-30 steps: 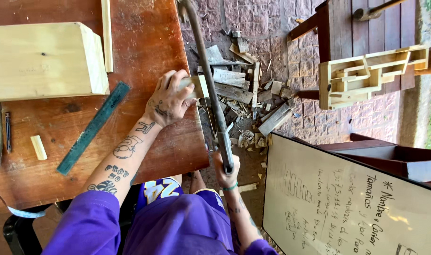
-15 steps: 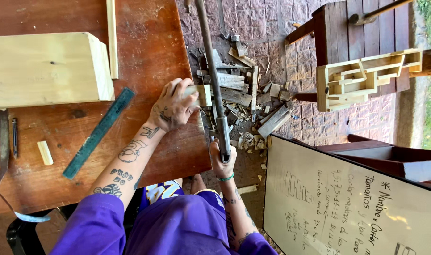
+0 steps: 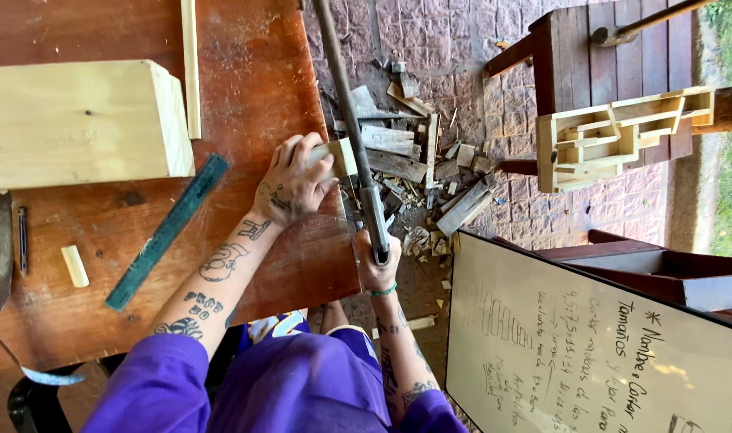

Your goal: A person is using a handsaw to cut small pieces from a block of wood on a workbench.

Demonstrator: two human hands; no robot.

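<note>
My left hand presses a small pale wood piece down at the right edge of the reddish-brown workbench; the piece sticks out past the edge. My right hand is closed around the handle of a hand saw. The saw's long dark metal frame runs up past the wood piece's outer end, right beside my left fingers. The blade itself is hard to make out.
A large pale wood block, a thin wood strip, a green ruler, a small wood stub and a chisel-like tool lie on the bench. Wood offcuts litter the brick floor. A whiteboard stands at right.
The saw has slid toward me along the wood piece's end, with my right hand drawing back. My left hand stays clamped on the piece.
</note>
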